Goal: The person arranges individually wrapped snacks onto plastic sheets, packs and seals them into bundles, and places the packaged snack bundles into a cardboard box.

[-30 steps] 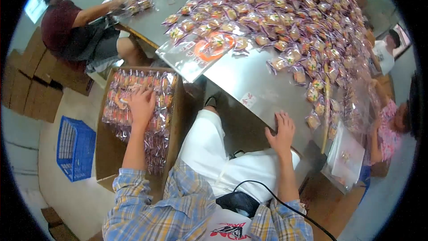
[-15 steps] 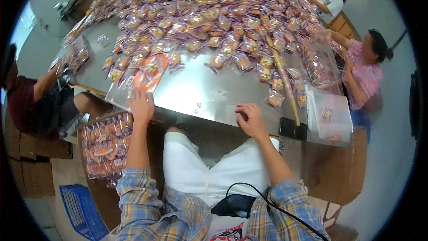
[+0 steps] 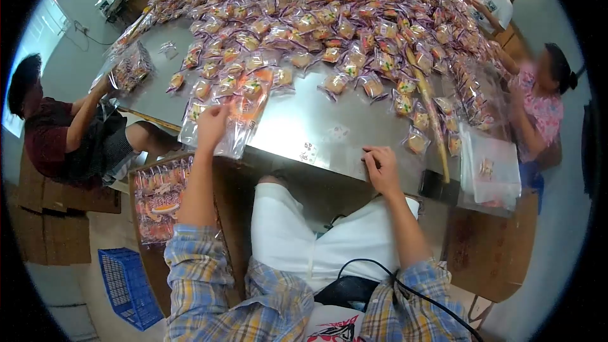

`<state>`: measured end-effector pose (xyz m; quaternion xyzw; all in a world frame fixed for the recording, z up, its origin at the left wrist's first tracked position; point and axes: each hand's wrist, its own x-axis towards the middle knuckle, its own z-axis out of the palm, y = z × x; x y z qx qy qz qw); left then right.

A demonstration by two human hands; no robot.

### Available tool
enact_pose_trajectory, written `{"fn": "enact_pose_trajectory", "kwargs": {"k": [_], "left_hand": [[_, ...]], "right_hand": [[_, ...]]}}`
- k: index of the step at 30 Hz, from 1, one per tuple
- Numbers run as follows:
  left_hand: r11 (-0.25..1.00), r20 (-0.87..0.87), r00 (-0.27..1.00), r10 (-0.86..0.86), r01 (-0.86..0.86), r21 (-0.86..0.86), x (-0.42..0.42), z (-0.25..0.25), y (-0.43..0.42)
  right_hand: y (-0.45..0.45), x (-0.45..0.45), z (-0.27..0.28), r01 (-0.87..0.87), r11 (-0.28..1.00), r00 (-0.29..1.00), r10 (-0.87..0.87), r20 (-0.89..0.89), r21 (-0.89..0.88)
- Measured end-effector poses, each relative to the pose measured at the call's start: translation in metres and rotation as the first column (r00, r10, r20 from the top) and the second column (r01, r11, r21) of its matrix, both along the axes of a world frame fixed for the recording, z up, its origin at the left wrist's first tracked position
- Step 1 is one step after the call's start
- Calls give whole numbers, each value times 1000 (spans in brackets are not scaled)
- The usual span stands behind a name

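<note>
My left hand (image 3: 213, 128) is over the clear plastic bag with an orange print (image 3: 246, 114) at the near left edge of the metal table (image 3: 297, 120). Its fingers are curled together, and what they pinch is too small to make out. My right hand (image 3: 382, 170) rests at the table's front edge with fingers bent and thumb apart, holding nothing. Between the hands a small printed clear piece (image 3: 308, 152) lies on the metal. Wrapped snack packs (image 3: 372, 85) are heaped beyond both hands.
A carton of packed snacks (image 3: 158, 199) stands at my left, with a blue basket (image 3: 129, 288) beside it. A stick (image 3: 425, 92), black box (image 3: 439, 187) and stack of clear bags (image 3: 491, 168) are at right. Three people sit around the table.
My left hand has moved from the packed carton up to the bag on the table, and its fingers have curled. My right hand stays at the table edge. The view has shifted.
</note>
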<state>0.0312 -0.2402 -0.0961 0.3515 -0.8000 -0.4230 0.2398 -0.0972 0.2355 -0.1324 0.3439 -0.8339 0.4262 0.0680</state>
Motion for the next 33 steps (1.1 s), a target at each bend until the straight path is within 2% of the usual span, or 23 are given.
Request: {"fn": "enact_pose_trajectory", "kwargs": {"k": [1,4,8,11,13,14,17,20,22,24,25,28,29,32,33], "left_hand": [[992,-53,998,24,-30,-122,8,-11,-17],[930,258,955,145,-43,-364,40,-6,-30],[814,135,990,51,37,-580,54,-22,-42],[805,245,963,115,54,-591,47,-20,-40],[738,286,940,184,60,-673,41,-26,-51],[700,308,926,217,72,-710,39,-30,-57],[798,423,877,229,80,-597,31,12,-49],[778,225,927,302,-103,-620,31,6,-79],[789,201,966,161,-4,-614,31,-5,-105],[781,235,969,78,87,-618,28,-9,-119],[836,296,955,15,150,-528,23,13,-110],[765,337,941,19,203,-611,4,1,-127],[769,335,942,-12,223,-599,-5,-3,-135],[716,348,936,60,202,-669,-26,-25,-176],[711,341,932,123,157,-685,-34,-27,-179]], "right_hand": [[0,-1,0,-5,1000,1000,5,-1,4],[-1,-2,0,1,1000,999,-1,-35,-6],[-4,0,-7,26,1000,997,-24,-71,17],[-9,4,9,26,996,997,-20,-69,82],[-27,5,32,4,984,999,4,-44,177],[-41,6,43,-84,982,992,98,-80,167],[-120,5,63,-332,933,923,351,-156,136],[-218,13,66,-542,829,815,559,-153,137],[-276,18,56,-592,781,781,617,-98,199],[-315,22,38,-432,828,861,496,-108,357],[-328,22,35,-347,830,890,438,-125,435],[-344,9,47,-318,720,903,429,-35,617],[-345,1,54,-356,707,900,435,21,611],[-361,-44,34,-280,776,946,324,24,565],[-364,-60,41,-244,728,951,307,14,641]]}}
